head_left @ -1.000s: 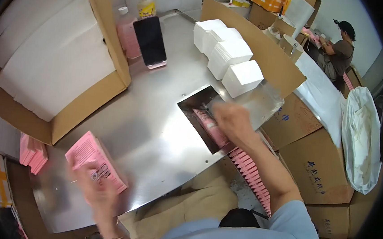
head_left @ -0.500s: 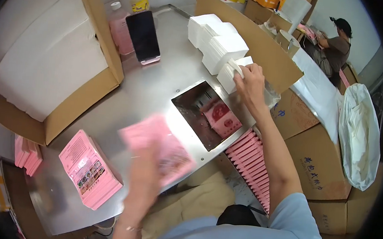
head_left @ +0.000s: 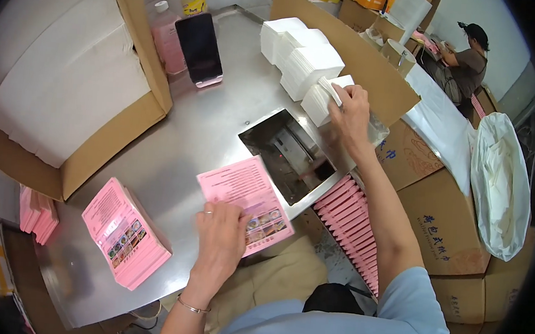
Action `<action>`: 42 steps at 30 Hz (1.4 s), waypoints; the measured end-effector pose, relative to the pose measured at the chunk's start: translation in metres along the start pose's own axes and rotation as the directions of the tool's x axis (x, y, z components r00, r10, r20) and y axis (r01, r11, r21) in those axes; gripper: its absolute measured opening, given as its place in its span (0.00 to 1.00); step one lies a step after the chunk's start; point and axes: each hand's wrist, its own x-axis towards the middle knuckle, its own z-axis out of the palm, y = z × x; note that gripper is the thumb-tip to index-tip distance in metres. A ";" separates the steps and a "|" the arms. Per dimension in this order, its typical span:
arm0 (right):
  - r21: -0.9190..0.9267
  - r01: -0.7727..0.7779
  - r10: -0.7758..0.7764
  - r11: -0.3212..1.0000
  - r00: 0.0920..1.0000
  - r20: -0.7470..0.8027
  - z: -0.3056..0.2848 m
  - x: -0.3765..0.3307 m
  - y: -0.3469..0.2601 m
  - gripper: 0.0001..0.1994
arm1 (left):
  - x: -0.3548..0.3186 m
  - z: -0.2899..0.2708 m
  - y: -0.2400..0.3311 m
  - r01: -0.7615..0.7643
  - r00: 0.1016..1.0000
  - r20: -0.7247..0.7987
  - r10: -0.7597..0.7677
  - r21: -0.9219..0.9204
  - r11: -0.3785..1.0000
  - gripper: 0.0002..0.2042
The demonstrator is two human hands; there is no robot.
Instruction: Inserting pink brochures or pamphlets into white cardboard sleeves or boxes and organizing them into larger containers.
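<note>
My left hand [head_left: 220, 235], fingers curled, holds a flat pink printed packet [head_left: 241, 184] with small food pictures by the table's front edge. The packet lies beside the square opening [head_left: 269, 151] cut in the metal table. Beyond that opening my right hand [head_left: 351, 114] pinches the top edge of some folded white napkins [head_left: 317, 105] at the near end of a row. The other napkin stacks [head_left: 311, 73] stand behind it along a cardboard sheet. To the left of my left hand sits a pile of pink packets [head_left: 127, 237].
A phone [head_left: 199, 48] on a stand and two bottles [head_left: 169, 37] are at the back. A cardboard box of white paper [head_left: 67, 82] stands left. Filled pink packets [head_left: 349, 227] line up below the table edge. Cartons [head_left: 442, 228] and a co-worker [head_left: 467, 63] are at right.
My left hand has moved slightly right with the pink packet, which now lies flatter beside the opening. The pink packet inside the opening has gone from view. My right hand stays at the napkins.
</note>
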 end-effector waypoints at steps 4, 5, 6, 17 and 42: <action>0.109 0.319 -0.324 0.941 0.946 0.027 -0.008 -0.031 -0.070 0.22 | -0.001 0.001 0.000 -0.120 0.993 -0.015 0.119 -0.116 0.986 0.21; 0.253 0.480 -0.497 0.840 0.868 0.001 -0.004 -0.068 -0.089 0.21 | -0.003 -0.004 0.004 -0.116 0.993 -0.014 0.115 -0.120 0.986 0.21; 0.157 0.526 -0.528 0.836 0.691 0.494 -0.020 -0.097 -0.125 0.17 | -0.004 -0.016 0.006 -0.049 0.999 0.006 0.050 -0.105 0.993 0.27; 0.412 0.514 -0.645 0.752 0.704 0.299 -0.021 -0.092 -0.159 0.09 | 0.006 -0.005 0.014 0.145 0.968 -0.228 -0.104 0.172 0.974 0.36; 0.560 0.500 -0.683 0.661 0.710 0.172 -0.067 -0.136 -0.153 0.20 | 0.011 -0.034 0.008 0.102 0.989 0.092 -0.117 0.162 0.982 0.40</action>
